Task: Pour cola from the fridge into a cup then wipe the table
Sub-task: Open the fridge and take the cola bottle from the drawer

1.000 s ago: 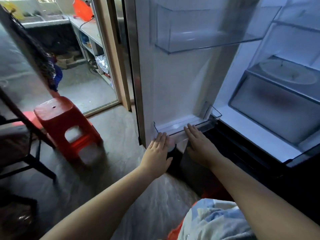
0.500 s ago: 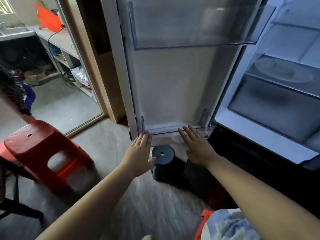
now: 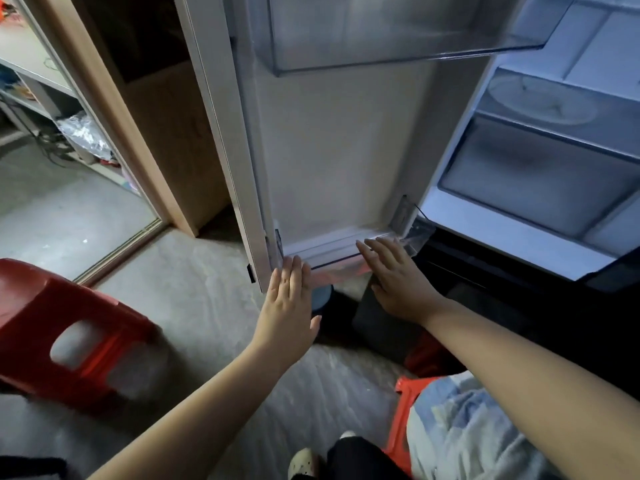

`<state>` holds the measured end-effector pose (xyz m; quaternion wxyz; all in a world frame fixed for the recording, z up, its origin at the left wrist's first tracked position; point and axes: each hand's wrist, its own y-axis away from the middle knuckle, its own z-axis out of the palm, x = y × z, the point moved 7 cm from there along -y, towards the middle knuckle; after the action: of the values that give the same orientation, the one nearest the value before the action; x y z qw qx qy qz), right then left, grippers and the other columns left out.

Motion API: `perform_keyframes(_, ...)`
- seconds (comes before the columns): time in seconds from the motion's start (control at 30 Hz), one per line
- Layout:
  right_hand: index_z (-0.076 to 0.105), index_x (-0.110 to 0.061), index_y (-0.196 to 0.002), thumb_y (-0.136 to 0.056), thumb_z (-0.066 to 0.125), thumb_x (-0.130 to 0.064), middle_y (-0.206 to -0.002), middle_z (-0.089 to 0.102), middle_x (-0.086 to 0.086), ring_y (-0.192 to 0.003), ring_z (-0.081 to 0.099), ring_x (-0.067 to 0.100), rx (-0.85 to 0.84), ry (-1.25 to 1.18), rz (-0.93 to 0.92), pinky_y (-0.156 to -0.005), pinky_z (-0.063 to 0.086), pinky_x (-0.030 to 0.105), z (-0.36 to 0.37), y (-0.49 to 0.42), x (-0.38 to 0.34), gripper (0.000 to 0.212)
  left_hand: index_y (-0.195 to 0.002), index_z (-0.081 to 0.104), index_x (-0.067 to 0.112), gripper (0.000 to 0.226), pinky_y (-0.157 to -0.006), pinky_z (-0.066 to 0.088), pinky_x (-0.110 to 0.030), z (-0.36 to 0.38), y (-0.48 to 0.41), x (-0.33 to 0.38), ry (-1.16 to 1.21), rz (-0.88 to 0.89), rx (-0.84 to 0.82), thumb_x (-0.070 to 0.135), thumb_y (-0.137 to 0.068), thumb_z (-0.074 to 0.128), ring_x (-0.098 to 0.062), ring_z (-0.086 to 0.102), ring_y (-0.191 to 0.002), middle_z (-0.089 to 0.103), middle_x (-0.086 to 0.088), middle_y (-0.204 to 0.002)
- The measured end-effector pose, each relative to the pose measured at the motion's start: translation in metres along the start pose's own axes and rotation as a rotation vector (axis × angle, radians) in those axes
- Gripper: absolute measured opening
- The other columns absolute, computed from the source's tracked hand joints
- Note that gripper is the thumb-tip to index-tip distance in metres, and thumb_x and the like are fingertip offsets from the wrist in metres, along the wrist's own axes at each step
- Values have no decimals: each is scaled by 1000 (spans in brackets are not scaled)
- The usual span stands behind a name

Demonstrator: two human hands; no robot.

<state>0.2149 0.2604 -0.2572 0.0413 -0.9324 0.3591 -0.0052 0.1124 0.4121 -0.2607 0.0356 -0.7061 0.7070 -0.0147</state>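
The fridge door (image 3: 332,150) stands open in front of me, its white inner panel facing me. A clear bin (image 3: 346,252) sits at the door's bottom edge. My left hand (image 3: 289,306) lies flat with fingers straight against the bin's left end. My right hand (image 3: 398,278) rests flat with spread fingers on the bin's right end. Neither hand holds anything. A second clear door bin (image 3: 398,39) hangs higher up. No cola bottle and no cup are in view.
The lit fridge interior (image 3: 540,161) with a crisper drawer lies to the right. A red plastic stool (image 3: 69,334) stands on the floor at left. A dark round object (image 3: 323,301) sits below the door. Shelving (image 3: 52,109) shows through a doorway at far left.
The view has shifted closer and to the right, so the door bin looks larger and the red stool sits further left. Both hands stay flat on the bottom bin.
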Motion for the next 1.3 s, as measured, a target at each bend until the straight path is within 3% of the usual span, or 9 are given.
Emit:
perform_keyframes(0.1, 16, -15, -150, -81, 61, -16, -154, 27, 12, -143, 18, 32, 17, -13, -10, -119, 5, 43, -5, 3, 2, 83, -149, -14, 4, 85, -107, -27, -37, 0, -13, 10, 9, 101, -13, 45, -97, 39, -27, -16, -146, -12, -14, -159)
perform_keyframes(0.23, 18, -14, -150, -89, 57, -23, -156, 21, 8, -146, 14, 25, 32, -36, -26, -119, 5, 35, -10, 2, 16, 73, -150, -13, 8, 79, -116, -9, -40, -1, -40, 28, 34, 162, -86, 44, -99, 34, -24, -13, -147, -13, -10, -160)
perform_keyframes(0.33, 38, -5, -142, -88, 62, -19, -148, 37, 15, -140, 29, 31, 98, -107, 38, -117, 21, 39, -22, 5, 45, 61, -149, -18, 10, 73, -117, -7, -42, 1, -66, 45, -37, 194, -165, 46, -100, 24, -25, -17, -146, -17, -9, -159)
perform_keyframes(0.43, 47, -5, -136, -86, 63, -14, -143, 43, 15, -135, 38, 31, 182, -234, 224, -111, 34, 41, -33, 19, 100, 53, -151, -14, 14, 71, -117, -5, -43, -8, -104, 72, -25, 265, -167, 48, -100, 22, -23, -13, -147, -13, -7, -160)
perform_keyframes(0.57, 42, -11, -139, -91, 56, -19, -144, 41, 7, -135, 36, 21, 256, -463, 555, -111, 26, 28, -46, 46, 190, 50, -153, -3, 17, 70, -117, 3, -37, -37, -171, 123, 230, 303, -132, 52, -99, 25, -15, -7, -147, -4, 0, -162)
perform_keyframes(0.83, 34, -15, -143, -95, 48, -25, -145, 39, 4, -126, 43, 21, 357, -578, 950, -100, 33, 32, -74, 94, 333, 50, -154, 0, 19, 68, -109, 0, -20, -64, -279, 252, 559, 425, -166, 48, -100, 30, -7, -4, -146, 0, 5, -161)
perform_keyframes(1.1, 36, -9, -142, -97, 48, -27, -143, 44, 6, -126, 45, 16, 776, -1280, 1213, -103, 36, 32, -78, 94, 408, 50, -152, 21, 18, 60, -116, 13, -26, -58, -369, 298, 1514, -57, -400, 48, -101, 30, -9, 21, -144, 22, 4, -158)
perform_keyframes(1.23, 33, -1, -140, -98, 45, -23, -142, 41, 20, -129, 45, 30, 1128, -1924, 1227, -107, 36, 36, -62, 81, 423, 49, -152, 6, 7, 68, -117, 16, -36, -40, -403, 318, 2067, -377, -590, 48, -101, 25, -25, 19, -145, 16, -15, -158)
perform_keyframes(1.3, 45, -3, -125, -98, 46, -24, -140, 42, 22, -130, 44, 33, 1276, -2108, 1186, -107, 36, 38, -57, 78, 429, 34, -151, 0, 4, 72, -117, 16, -39, -34, -412, 322, 2297, -528, -645, 50, -100, 24, -31, 19, -145, 15, -21, -157)
